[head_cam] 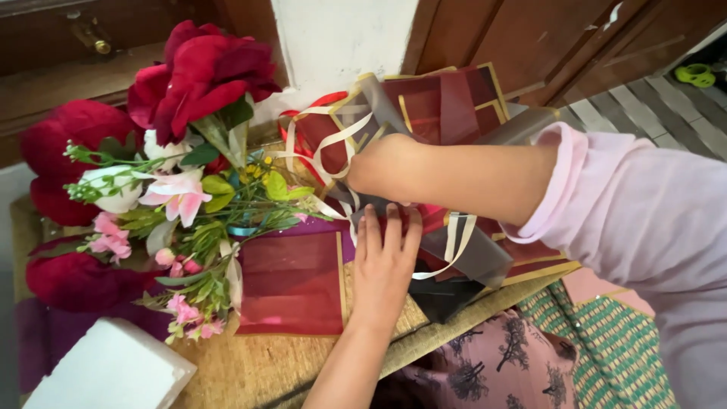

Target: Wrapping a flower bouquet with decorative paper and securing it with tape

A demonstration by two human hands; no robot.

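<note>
- Sheer, faintly glossy dark-red wrapping sheets with gold edging [291,284]
- Smooth satin cream ribbon [326,144]
- Velvety crimson cloth flowers [201,72]
- Rough woven straw mat [250,367]
- Matt white foam block [113,371]
- Polished brown wooden door [530,38]

the scene is evenly lit by soft, diffuse light that seems to come from the upper right, where the tiled floor [666,113] looks palest. shadows are weak and short: a faint one lies under the left hand [385,261] on the woven mat [257,371]. the white wall strip [341,38] and white foam block [113,371] are bright, nearly washed out. the pink sleeve [651,220] close to the lens is soft and slightly blurred. straight lines bow outward toward the corners. the red flowers [201,72] are saturated, losing petal detail, and the dark left edge falls dim.
</note>
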